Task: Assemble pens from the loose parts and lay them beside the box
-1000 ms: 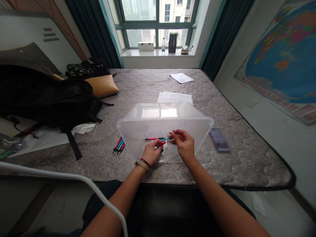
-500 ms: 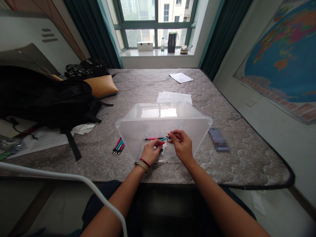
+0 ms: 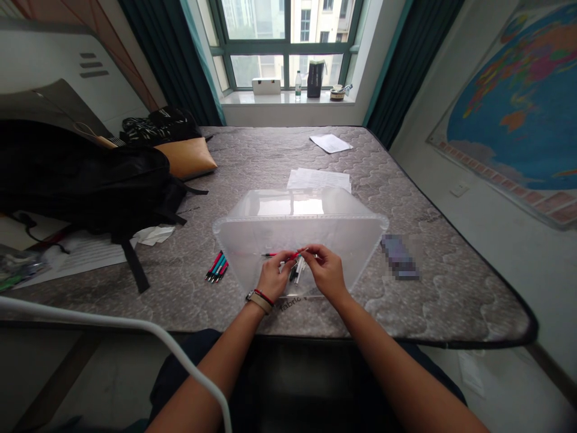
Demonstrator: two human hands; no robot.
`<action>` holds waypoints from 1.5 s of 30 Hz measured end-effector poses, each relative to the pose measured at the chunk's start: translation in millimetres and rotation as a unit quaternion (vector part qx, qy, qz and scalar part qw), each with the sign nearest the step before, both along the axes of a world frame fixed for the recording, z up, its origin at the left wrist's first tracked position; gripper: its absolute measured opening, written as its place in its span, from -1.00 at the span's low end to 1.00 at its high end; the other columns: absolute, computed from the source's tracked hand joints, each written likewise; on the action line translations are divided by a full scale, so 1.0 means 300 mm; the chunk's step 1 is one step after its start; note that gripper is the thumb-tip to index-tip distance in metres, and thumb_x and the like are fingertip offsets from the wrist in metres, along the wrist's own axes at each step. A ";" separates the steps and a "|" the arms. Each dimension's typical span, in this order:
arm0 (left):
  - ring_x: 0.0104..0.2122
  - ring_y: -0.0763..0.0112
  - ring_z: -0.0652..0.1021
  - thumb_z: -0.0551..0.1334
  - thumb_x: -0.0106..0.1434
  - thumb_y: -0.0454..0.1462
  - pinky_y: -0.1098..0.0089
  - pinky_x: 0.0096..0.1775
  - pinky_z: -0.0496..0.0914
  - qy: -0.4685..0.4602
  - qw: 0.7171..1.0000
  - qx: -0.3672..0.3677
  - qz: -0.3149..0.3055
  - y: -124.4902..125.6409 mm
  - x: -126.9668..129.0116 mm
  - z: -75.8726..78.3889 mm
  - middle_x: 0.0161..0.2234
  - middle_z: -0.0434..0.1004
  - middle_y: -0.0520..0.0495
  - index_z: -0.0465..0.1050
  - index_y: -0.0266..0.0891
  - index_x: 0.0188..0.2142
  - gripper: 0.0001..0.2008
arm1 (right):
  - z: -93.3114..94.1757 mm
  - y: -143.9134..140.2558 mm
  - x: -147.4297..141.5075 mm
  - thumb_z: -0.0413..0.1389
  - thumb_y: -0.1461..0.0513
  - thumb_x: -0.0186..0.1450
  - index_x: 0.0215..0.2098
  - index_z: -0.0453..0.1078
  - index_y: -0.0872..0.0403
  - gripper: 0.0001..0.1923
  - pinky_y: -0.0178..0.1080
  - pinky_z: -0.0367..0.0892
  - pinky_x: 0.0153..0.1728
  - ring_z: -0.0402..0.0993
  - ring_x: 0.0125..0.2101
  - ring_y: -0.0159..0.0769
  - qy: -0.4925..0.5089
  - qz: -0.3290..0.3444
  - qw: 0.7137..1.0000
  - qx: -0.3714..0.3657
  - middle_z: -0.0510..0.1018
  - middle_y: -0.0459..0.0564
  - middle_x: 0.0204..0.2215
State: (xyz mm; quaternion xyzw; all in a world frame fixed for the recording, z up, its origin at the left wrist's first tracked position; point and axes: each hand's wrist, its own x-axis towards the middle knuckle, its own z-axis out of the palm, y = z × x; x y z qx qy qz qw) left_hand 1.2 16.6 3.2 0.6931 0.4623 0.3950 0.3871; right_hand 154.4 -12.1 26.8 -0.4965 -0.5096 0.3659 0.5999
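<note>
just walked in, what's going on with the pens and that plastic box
A person seated at a mattress has both hands inside a clear plastic box. The left hand and right hand meet on a red pen, above other loose pens in the box. A small bunch of red and teal pens lies outside, left of it.

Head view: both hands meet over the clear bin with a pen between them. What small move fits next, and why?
Probably press the two pen parts together. The left hand and right hand pinch a red pen between them above the clear bin, where loose pens lie; a bundle of pens lies outside.
</note>
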 end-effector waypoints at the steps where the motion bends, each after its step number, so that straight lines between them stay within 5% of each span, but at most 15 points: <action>1: -0.15 0.30 0.58 0.18 0.29 -0.19 0.32 -0.12 0.46 0.002 1.000 0.004 0.001 0.002 -0.003 0.001 -0.16 0.62 -0.05 0.52 -0.14 -0.12 -0.78 | 0.001 0.000 0.000 0.18 0.10 0.26 -0.27 0.51 0.06 -0.80 -0.24 0.46 -0.24 0.54 -0.28 -0.25 -0.001 0.001 1.000 0.002 0.61 -0.02 -0.32; 13: -0.15 0.26 0.59 0.22 0.25 -0.17 0.25 -0.06 0.45 -0.027 0.999 -0.024 0.027 0.026 -0.020 -0.004 -0.17 0.63 -0.09 0.54 -0.17 -0.17 -0.78 | -0.001 0.011 -0.010 0.14 0.09 0.28 -0.15 0.49 0.03 -0.75 -0.27 0.45 -0.25 0.52 -0.21 -0.27 -0.006 -0.006 1.000 -0.002 0.60 0.01 -0.18; 21: -0.11 0.27 0.59 0.17 0.26 -0.23 0.20 -0.01 0.42 -0.112 0.986 -0.066 0.100 0.062 -0.047 -0.022 -0.12 0.60 -0.22 0.42 -0.27 -0.17 -0.81 | -0.087 0.059 0.062 0.04 0.16 0.29 -0.15 0.46 0.09 -0.75 -0.22 0.44 -0.26 0.54 -0.32 -0.27 -0.072 -0.086 0.992 -0.057 0.61 0.02 -0.28; 27: -0.18 0.30 0.60 0.11 0.29 -0.24 0.26 -0.15 0.47 -0.149 0.972 -0.128 0.132 0.063 -0.047 -0.007 -0.10 0.59 -0.25 0.35 -0.26 -0.15 -0.82 | -0.134 0.095 0.112 0.00 0.20 0.26 -0.22 0.48 0.10 -0.74 -0.21 0.42 -0.24 0.54 -0.34 -0.25 -0.136 -0.124 0.977 -0.104 0.62 0.02 -0.31; 32: -0.15 0.31 0.59 0.07 0.30 -0.27 0.29 -0.16 0.45 -0.145 0.966 -0.113 0.180 0.072 -0.057 -0.011 -0.11 0.59 -0.25 0.32 -0.24 -0.16 -0.85 | -0.140 0.087 0.108 0.02 0.27 0.26 -0.23 0.49 0.10 -0.78 -0.24 0.35 -0.14 0.49 -0.30 -0.27 -0.295 -0.095 0.945 -0.100 0.58 0.03 -0.26; 37: -0.11 0.30 0.57 0.09 0.28 -0.27 0.29 -0.14 0.44 -0.141 0.964 -0.096 0.202 0.077 -0.066 -0.021 -0.13 0.60 -0.24 0.33 -0.24 -0.19 -0.86 | -0.153 0.068 0.087 0.06 0.30 0.29 -0.11 0.50 0.05 -0.75 -0.29 0.27 -0.06 0.43 -0.15 -0.25 -0.454 0.001 0.880 -0.135 0.50 0.05 -0.14; 45: -0.17 0.31 0.59 0.09 0.29 -0.22 0.31 -0.16 0.44 -0.145 0.967 -0.106 0.183 0.067 -0.062 -0.016 -0.11 0.59 -0.25 0.33 -0.25 -0.19 -0.84 | -0.157 0.072 0.063 0.05 0.24 0.35 -0.05 0.48 -0.01 -0.75 -0.28 0.23 -0.07 0.37 -0.11 -0.19 -0.531 -0.001 0.836 -0.136 0.45 0.06 -0.14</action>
